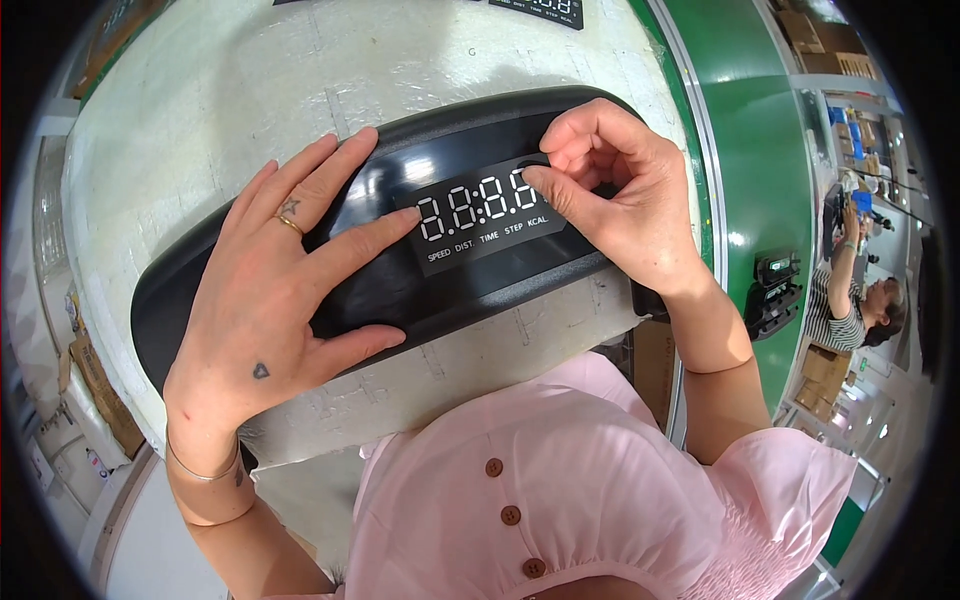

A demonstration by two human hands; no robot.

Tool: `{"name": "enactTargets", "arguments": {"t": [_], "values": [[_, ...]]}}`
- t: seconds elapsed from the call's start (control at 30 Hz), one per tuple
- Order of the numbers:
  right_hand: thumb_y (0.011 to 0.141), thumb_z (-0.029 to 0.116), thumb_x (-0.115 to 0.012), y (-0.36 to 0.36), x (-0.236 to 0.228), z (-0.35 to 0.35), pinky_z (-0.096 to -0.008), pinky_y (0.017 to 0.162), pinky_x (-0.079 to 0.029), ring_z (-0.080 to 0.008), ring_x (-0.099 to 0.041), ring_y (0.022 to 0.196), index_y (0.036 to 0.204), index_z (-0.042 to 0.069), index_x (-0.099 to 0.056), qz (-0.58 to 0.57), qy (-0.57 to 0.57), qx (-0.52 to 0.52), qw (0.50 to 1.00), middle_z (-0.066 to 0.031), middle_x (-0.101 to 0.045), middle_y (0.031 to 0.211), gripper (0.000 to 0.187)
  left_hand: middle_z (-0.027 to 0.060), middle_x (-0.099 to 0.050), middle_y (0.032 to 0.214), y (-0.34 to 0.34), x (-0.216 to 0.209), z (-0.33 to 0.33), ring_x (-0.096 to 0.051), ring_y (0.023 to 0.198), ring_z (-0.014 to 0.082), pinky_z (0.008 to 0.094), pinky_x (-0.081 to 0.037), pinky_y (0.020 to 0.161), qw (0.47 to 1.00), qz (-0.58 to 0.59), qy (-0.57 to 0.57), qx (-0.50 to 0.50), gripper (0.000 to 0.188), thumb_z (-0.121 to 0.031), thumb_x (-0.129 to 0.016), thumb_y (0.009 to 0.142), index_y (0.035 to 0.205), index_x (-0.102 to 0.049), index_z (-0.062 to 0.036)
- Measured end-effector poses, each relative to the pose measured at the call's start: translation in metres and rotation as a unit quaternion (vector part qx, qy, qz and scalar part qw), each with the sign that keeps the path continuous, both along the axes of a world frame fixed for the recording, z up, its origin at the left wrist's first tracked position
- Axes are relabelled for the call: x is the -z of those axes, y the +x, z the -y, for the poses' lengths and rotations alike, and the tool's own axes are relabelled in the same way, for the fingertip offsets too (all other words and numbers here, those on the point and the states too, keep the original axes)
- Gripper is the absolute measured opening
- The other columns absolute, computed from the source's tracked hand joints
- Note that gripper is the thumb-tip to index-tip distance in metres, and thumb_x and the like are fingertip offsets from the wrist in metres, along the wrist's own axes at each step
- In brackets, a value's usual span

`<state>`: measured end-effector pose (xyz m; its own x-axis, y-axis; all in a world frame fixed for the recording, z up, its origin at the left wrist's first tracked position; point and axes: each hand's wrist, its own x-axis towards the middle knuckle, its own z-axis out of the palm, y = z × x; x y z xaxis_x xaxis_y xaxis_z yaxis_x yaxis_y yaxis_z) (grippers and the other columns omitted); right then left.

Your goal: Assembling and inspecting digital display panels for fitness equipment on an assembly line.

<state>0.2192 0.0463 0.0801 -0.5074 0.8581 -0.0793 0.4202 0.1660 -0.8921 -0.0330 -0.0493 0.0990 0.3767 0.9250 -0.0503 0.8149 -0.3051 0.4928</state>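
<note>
A long, glossy black console panel with rounded ends lies slightly tilted on the pale worktable in front of me. On its middle sits a dark rectangular display sticker with white digit shapes. My left hand rests on the panel's left part with fingers spread, its index fingertip touching the sticker's left edge. At the sticker's upper right corner, my right hand is closed in a pinch, thumb over the printed side. The fingers behind that corner are partly hidden.
Pale plastic film covers the worktable. Another dark display sticker lies at its far edge. Right of it runs a green surface carrying small black devices. Beyond, a person in a striped top works near cardboard boxes.
</note>
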Motion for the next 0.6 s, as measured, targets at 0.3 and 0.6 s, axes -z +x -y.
{"name": "enactTargets", "arguments": {"t": [0.3, 0.6], "values": [[0.079, -0.009, -0.07, -0.0027, -0.0015, 0.001, -0.0133, 0.059, -0.039, 0.0022, -0.048, 0.066, 0.097, 0.005, -0.059, 0.024, 0.013, -0.005, 1.0, 0.0074, -0.054, 0.076, 0.025, 0.016, -0.04, 0.148, 0.0008, -0.0007, -0.0007, -0.037, 0.134, 0.0403, 0.0507, -0.03, 0.109, 1.0, -0.011, -0.002, 0.002, 0.071, -0.026, -0.084, 0.049, 0.118, -0.066, -0.0139], [0.077, -0.005, -0.07, -0.0049, 0.0021, -0.0025, -0.0192, 0.051, -0.043, -0.0032, -0.051, 0.056, 0.091, 0.004, -0.058, -0.005, 0.04, 0.002, 0.999, 0.0017, -0.057, 0.067, 0.02, 0.0162, -0.04, 0.147, 0.0006, 0.0003, -0.0021, -0.037, 0.134, 0.0399, 0.0507, -0.03, 0.109, 1.0, -0.011, 0.004, -0.001, 0.071, -0.026, -0.084, 0.049, 0.117, -0.067, -0.0138]]}}
